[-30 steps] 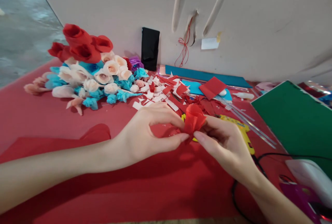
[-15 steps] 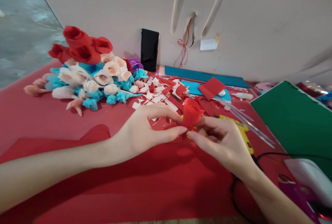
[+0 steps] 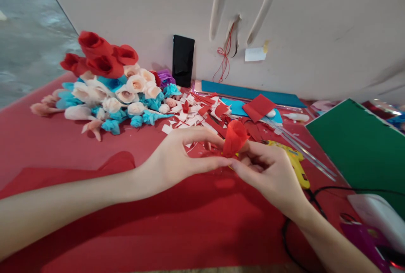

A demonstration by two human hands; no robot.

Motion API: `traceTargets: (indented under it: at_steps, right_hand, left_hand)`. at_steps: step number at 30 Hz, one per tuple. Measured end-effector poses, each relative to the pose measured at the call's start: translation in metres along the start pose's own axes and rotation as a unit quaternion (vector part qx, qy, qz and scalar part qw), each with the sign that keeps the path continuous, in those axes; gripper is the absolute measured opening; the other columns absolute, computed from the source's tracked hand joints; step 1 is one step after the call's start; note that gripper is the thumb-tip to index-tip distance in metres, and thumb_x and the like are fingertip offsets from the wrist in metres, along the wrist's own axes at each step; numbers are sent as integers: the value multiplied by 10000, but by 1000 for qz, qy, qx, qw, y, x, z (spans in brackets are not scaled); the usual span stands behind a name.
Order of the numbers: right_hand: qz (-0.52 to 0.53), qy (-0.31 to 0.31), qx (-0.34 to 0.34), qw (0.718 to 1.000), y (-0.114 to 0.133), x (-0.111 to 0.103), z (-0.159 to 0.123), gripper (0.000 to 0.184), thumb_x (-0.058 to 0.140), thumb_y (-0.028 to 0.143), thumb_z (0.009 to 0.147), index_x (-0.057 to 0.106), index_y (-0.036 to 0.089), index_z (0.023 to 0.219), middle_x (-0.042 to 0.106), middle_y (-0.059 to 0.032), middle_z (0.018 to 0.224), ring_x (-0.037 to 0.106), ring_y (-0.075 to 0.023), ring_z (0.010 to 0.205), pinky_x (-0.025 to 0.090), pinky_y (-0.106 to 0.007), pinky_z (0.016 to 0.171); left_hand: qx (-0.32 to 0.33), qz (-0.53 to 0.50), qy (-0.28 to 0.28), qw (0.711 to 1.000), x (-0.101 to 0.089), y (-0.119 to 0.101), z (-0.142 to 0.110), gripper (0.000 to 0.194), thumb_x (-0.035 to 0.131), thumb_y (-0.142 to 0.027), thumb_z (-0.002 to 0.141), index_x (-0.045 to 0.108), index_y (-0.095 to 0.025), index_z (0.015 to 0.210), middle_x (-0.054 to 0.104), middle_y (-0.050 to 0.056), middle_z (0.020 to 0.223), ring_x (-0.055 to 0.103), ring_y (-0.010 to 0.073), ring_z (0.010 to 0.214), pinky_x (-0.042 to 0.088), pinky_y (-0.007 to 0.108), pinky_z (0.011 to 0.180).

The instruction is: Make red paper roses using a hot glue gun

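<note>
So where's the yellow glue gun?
In the head view, right of centre, the yellow glue gun lies on the table, partly hidden behind the right hand.

Between the paper flowers (image 3: 136, 83) and left hand (image 3: 171, 165), the desk (image 3: 139, 142) leaves open passage; farther back, paper scraps (image 3: 190, 117) obstruct it, while a yellow glue gun (image 3: 297, 164) and green board (image 3: 357, 150) hem the right.

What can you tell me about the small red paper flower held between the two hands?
The small red paper flower looks like thin, bright crepe rolled into a cup, open at the top, its wall narrowing towards a base partly hidden by fingertips. It stands roughly upright, leaning slightly right, in front of the red and white paper scraps. The bare left hand holds it from the left, and the bare right hand pinches low on its right.
</note>
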State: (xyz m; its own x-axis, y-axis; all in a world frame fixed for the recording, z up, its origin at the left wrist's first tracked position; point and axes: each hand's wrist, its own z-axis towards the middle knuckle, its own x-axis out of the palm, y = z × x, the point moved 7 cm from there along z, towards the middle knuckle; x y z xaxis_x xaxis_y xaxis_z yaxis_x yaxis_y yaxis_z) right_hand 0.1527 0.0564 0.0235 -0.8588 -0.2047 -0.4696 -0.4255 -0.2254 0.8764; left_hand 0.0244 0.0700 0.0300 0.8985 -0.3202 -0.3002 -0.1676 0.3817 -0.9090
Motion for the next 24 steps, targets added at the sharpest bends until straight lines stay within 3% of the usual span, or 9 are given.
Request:
traceTargets:
  at_steps: [7,12,14,16,18,20,22,24]
  right_hand:
    - [-102,-25,-68,992,4,-17,5,162,546,176,775,689,192,849,632,12,653,540,-103,552,414,-192,495]
    - [-179,-32,-52,982,-14,-34,18,246,508,211,814,658,209,1008,687,-23,864,633,-177,710,498,-271,623]
    - [-215,-96,-59,970,-16,-45,21,203,529,228,804,687,203,928,692,-31,840,640,-200,742,506,-315,702]
    - [-212,-137,-55,966,-18,-49,20,241,555,225,786,660,202,1002,688,-37,858,641,-197,737,518,-319,703]
    - [-143,-81,-63,984,-18,-40,21,542,592,183,747,451,238,1267,608,-53,1110,625,-188,848,531,-296,709]
    - [-58,9,-68,996,-16,-23,19,751,615,167,725,243,286,1367,437,-62,1318,585,-179,962,532,-277,731]
    - [-23,57,-61,996,-11,-12,15,570,621,206,738,415,273,1266,515,-51,1230,600,-159,893,524,-265,715]
    - [-22,73,-48,996,-5,-3,10,246,623,259,751,606,225,994,641,-13,940,605,-125,722,508,-237,645]
  left_hand:
    - [121,22,-66,990,-13,-7,-2,93,687,-159,694,671,-185,783,682,8,808,591,132,789,466,264,781]
    - [60,9,-75,995,-14,5,1,111,697,-222,687,666,-189,788,686,10,845,613,166,874,477,281,805]
    - [37,-5,-64,997,-11,9,1,125,691,-243,693,664,-186,801,683,8,841,618,164,866,486,274,794]
    - [20,-14,-55,998,-9,12,1,151,686,-261,697,663,-183,825,682,10,843,619,163,867,492,268,791]
    - [8,-22,-48,999,-7,15,2,180,679,-276,703,657,-181,855,684,14,859,619,165,869,497,268,789]
    - [1,-27,-45,999,-6,18,2,202,678,-282,702,649,-178,872,686,17,874,621,161,854,502,264,779]
    - [-2,-30,-42,999,-6,19,2,212,681,-281,698,641,-171,875,684,20,870,621,160,846,506,256,764]
    - [-5,-28,-37,999,-5,19,2,209,681,-281,698,634,-168,867,679,17,851,622,152,822,507,244,744]
